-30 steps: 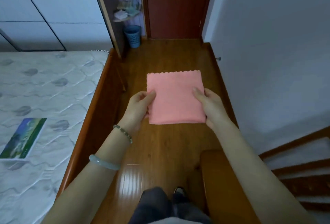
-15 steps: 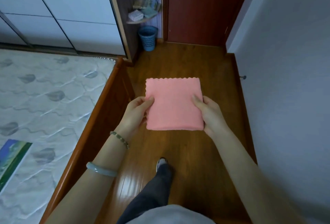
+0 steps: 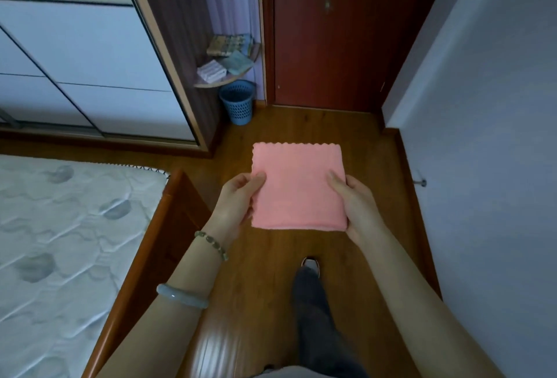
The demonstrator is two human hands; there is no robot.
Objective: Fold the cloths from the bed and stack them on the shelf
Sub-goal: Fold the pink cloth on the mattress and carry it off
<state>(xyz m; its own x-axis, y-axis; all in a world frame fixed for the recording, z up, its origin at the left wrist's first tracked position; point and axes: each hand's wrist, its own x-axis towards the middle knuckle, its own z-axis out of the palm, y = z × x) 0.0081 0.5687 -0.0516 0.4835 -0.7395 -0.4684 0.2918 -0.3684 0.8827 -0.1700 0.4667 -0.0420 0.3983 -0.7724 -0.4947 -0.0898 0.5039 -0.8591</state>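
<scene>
A folded pink cloth (image 3: pixel 297 186) with a scalloped far edge is held flat in front of me above the wooden floor. My left hand (image 3: pixel 238 207) pinches its left edge, thumb on top. My right hand (image 3: pixel 355 201) grips its right edge, thumb on top and fingers underneath. Ahead to the left, a curved corner shelf (image 3: pixel 227 81) at the wardrobe's end carries a white folded cloth (image 3: pixel 211 72), a greenish folded cloth (image 3: pixel 238 63) and more items behind. The bed (image 3: pixel 60 227) with its bare quilted mattress lies at my left.
A blue mesh bin (image 3: pixel 236 102) stands on the floor under the shelf. A dark red door (image 3: pixel 340 31) closes the end of the passage. The wooden bed frame (image 3: pixel 156 245) borders my left, a pale wall (image 3: pixel 488 136) my right. My foot (image 3: pixel 310 266) steps on the floor.
I have walked forward along the passage with the pink cloth; the shelf, bin and door are nearer. The book on the mattress has left the view. Both hands keep the same hold.
</scene>
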